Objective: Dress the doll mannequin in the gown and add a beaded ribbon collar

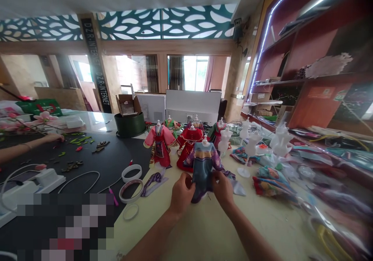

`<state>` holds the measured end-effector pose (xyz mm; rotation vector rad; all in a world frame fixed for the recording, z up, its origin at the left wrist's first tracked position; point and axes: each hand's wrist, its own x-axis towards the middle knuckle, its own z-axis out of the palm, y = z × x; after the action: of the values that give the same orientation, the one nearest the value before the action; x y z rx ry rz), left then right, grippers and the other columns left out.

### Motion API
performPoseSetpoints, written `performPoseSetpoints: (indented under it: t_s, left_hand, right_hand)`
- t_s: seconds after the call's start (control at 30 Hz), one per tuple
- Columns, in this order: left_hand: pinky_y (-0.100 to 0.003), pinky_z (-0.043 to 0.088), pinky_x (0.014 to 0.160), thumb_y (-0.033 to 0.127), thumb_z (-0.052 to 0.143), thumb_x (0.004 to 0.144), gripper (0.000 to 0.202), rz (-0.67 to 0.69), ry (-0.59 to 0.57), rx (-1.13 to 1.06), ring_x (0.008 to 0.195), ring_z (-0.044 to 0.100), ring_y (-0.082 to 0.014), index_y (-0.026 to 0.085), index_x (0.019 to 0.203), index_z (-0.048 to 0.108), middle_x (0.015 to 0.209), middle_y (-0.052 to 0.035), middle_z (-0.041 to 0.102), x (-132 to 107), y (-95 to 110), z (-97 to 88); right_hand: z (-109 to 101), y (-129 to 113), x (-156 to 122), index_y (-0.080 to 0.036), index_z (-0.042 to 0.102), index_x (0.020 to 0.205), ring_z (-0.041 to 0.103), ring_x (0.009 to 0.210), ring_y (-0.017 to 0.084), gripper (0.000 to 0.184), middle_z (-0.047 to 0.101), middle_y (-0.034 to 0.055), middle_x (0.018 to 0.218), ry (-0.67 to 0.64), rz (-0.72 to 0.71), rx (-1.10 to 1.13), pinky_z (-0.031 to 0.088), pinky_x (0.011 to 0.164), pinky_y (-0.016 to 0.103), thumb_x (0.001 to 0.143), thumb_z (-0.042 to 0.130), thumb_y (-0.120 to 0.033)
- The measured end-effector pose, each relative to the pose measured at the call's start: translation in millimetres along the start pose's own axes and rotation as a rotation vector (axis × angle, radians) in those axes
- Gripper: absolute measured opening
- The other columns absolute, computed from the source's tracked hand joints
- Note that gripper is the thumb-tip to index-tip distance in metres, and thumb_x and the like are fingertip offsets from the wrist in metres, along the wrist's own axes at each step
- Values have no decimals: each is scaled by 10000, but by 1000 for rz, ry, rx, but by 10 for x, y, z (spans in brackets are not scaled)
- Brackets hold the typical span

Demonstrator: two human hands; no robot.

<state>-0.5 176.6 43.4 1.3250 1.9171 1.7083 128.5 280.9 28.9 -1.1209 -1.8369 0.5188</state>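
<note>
Head view: the counter (151,230) fills the lower half of the frame, pale yellow at the centre, with a black surface (96,152) at the left. A lit shelving unit (305,86) takes up the upper right. Left of centre stands a round green tub (129,125) with a cardboard box (126,105) in it.

The blue robe (202,167), with purple patterned sleeves, is on a small dress form just below and right of the frame's centre. Behind it stand a pink-and-red dress (159,144) to its left, a red dress (189,138) close by, and a green-and-red dress (217,134) to the right. Bare white dress forms (253,142) and a bundle of colourful fabric (271,181) lie further right in the frame.

The left hand (183,191) and right hand (223,189) come up from the bottom edge, each with thumb and fingers drawn together on opposite sides of the robe's lower part; the fingertips are partly hidden, but both seem to pinch the cloth. At the left edge, another person's hand (55,137) is near green leaf pieces (77,140).

Two tape rolls (128,178) sit left of centre, touching or nearly so, with a pink pen (113,197) just beside.
</note>
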Motion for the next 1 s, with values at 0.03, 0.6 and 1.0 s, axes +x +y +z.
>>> performPoseSetpoints:
  t_s: [0.03, 0.6, 1.0]
  left_hand:
    - [-253, 356, 592, 195, 588, 646, 132, -19, -15, -7, 574, 513, -141, 197, 763, 528, 587, 44, 533, -12, -2, -2]
    - [-298, 484, 616, 525, 580, 690, 425, -456, -52, -617, 663, 644, -187, 145, 880, 577, 719, -70, 666, 397, 248, -407]
    - [-255, 476, 622, 196, 719, 538, 317, -338, 145, -776, 614, 604, -120, 153, 825, 594, 692, -2, 642, 533, 360, -400]
  right_hand:
    - [-2, 6, -5, -197, 638, 770, 596, 691, 228, 208, 657, 56, 715, -21, 4, 17, 391, 603, 297, 696, 454, -258]
    - [-383, -161, 245, -153, 627, 825, 633, 656, 205, 367, 675, 72, 745, -130, 435, 743, 482, 618, 309, 708, 538, -489]
    - [-439, -130, 373, -146, 626, 829, 607, 586, 182, 355, 650, 28, 675, -11, 408, 1013, 481, 543, 294, 541, 728, -327]
